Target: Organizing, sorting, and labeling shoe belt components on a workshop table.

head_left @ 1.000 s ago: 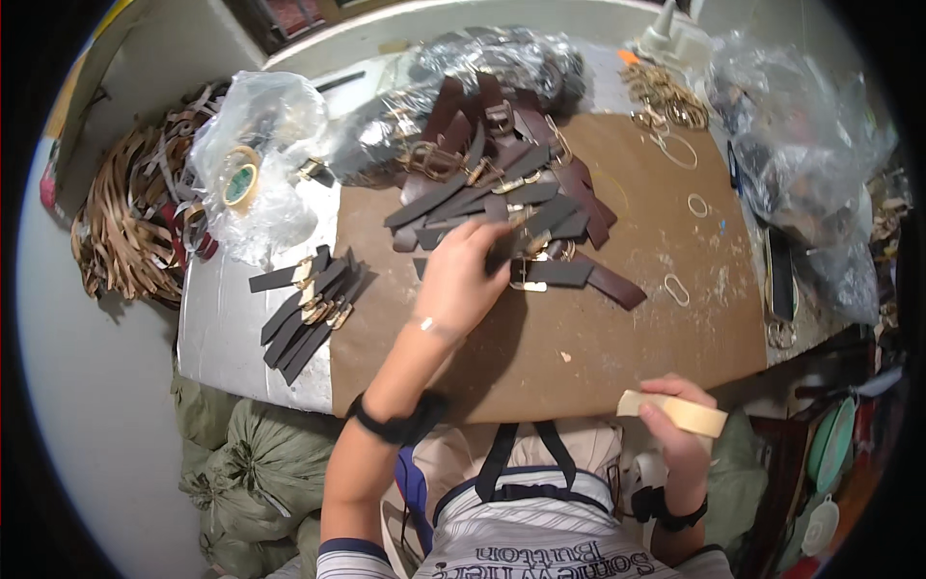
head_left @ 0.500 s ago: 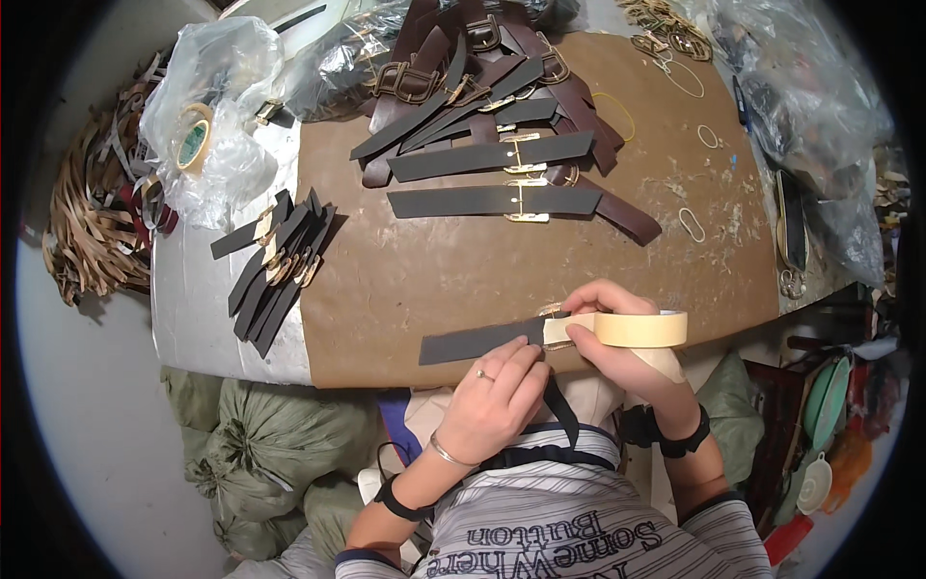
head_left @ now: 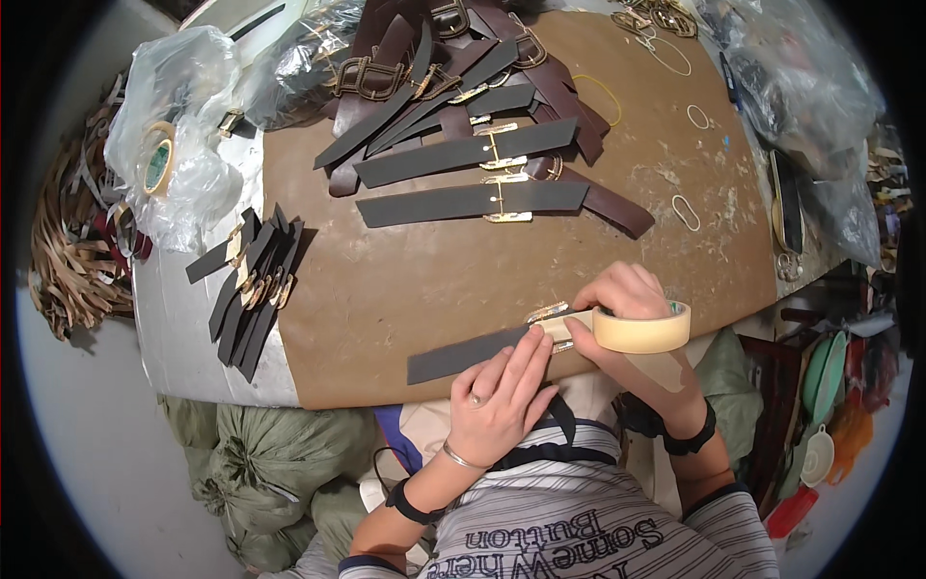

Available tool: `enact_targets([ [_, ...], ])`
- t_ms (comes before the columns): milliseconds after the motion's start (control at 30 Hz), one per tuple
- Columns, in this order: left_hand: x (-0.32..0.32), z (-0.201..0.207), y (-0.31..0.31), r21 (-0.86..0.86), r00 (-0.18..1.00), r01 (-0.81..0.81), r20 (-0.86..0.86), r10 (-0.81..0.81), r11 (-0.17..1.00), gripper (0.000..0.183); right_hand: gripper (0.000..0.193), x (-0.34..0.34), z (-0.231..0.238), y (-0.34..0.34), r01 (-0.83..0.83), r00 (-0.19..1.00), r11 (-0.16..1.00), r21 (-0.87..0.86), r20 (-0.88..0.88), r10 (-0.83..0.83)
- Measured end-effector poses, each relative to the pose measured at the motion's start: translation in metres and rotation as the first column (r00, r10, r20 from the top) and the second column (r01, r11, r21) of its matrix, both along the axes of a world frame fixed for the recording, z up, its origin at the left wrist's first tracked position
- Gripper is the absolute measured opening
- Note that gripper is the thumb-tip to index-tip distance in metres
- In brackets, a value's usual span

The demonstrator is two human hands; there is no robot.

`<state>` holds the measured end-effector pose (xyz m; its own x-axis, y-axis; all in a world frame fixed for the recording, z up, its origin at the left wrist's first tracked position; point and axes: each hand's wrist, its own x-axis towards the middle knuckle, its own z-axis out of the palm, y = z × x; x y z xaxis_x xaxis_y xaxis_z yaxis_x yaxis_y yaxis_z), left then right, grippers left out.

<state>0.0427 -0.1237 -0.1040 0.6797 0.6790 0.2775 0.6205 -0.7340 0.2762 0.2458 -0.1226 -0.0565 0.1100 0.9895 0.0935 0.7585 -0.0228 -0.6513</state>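
Note:
A dark grey strap (head_left: pixel 463 356) lies at the table's near edge, with a gold-coloured buckle (head_left: pixel 548 313) at its right part. Pale masking tape (head_left: pixel 571 329) runs across the buckle and is still joined to its roll (head_left: pixel 641 335). My left hand (head_left: pixel 502 394) lies nearly flat, its outstretched fingertips pressing the tape's left end onto the strap and buckle. My right hand (head_left: pixel 625 291) is closed around the tape by the roll, thumb on the near side and fingers behind. The roll hides part of that grip.
Beyond lie more dark straps with buckles (head_left: pixel 473 205) and a heap of brown leather belts (head_left: pixel 391 43). A bundle of dark straps (head_left: pixel 256 285) sits at left, near a plastic bag (head_left: pixel 198 87) and another tape roll (head_left: pixel 159 166). Green sacks (head_left: pixel 265 454) stand below the table edge.
My left hand has slid right and forward, its fingers straightening onto the tape. My right fingers have shifted behind the roll, which has tilted a little. The whole view has shifted slightly.

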Motion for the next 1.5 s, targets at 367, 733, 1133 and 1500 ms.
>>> enact_targets([
  [367, 0.030, 0.023, 0.022, -0.255, 0.959, -0.174, 0.177, 0.223, 0.951, 0.034, 0.011, -0.005, -0.012, -0.004, -0.022, 0.992, 0.992, 0.127, 0.128, 0.006],
  [733, 0.059, 0.008, 0.027, -0.270, 0.895, -0.330, 0.216, 0.390, 0.905, 0.015, 0.015, -0.003, -0.046, -0.024, -0.143, 0.988, 0.908, 0.394, 0.110, 0.108],
  [1133, 0.036, 0.022, 0.030, -0.333, 0.942, -0.184, 0.208, 0.262, 0.925, 0.034, 0.008, 0.018, -0.019, -0.058, 0.486, 0.833, 0.846, 0.219, -0.410, -0.372],
  [1500, -0.113, 0.068, 0.134, 0.376, 0.734, -0.633, 0.014, 0.679, 0.677, 0.034, 0.016, 0.023, -0.001, -0.063, 0.251, 0.675, 0.961, -0.117, -0.690, -0.260],
])
